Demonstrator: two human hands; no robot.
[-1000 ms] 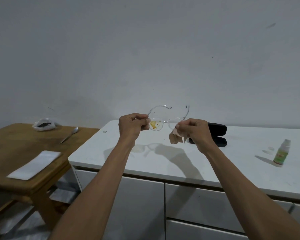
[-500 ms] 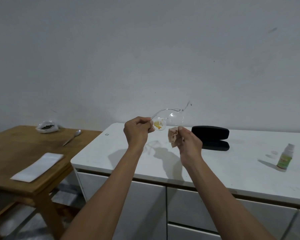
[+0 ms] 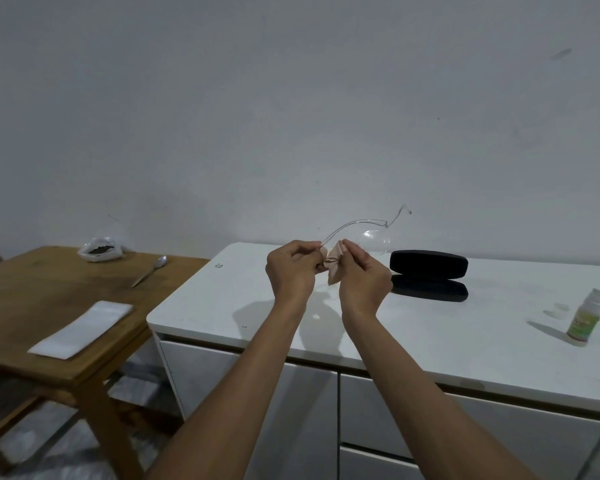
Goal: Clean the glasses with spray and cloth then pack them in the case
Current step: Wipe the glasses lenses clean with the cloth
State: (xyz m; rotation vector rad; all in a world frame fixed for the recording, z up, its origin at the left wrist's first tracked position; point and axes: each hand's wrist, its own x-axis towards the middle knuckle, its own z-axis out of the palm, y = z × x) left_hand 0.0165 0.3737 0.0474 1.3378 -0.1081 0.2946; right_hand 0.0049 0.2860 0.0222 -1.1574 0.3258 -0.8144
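One lens of the clear glasses [image 3: 368, 233] is hidden behind the beige cloth [image 3: 334, 266] pinched between the two hands. Right of them, the spray bottle [image 3: 586, 318] label is too blurred to read.

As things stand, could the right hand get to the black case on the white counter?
Probably yes, once freed. The right hand is pinching the cloth against the glasses, so it is occupied. The open case lies just to its right on the counter, with nothing between them.
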